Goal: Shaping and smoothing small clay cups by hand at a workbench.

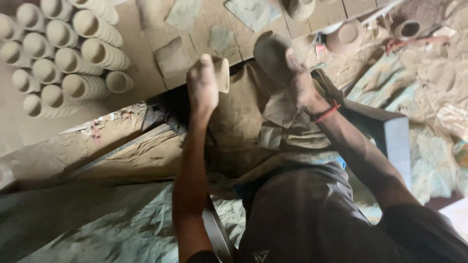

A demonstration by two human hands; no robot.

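My left hand (pixel 203 86) grips a small pale clay cup (pixel 222 74), held on its side with the mouth facing right. My right hand (pixel 298 80) holds a darker, wet lump of clay (pixel 269 52) raised above my lap. A red thread circles my right wrist. Both hands hover over a clay-stained cloth (pixel 243 122) spread across my knees, about a hand's width apart.
Several rows of pale clay cups (pixel 63 53) lie on a wooden board (pixel 141 58) at the upper left. Clay patches dot the board's far side. A clay dish (pixel 347 35) and a small pot (pixel 407 29) sit at the upper right. A dark stool (pixel 390 134) stands beside my right arm.
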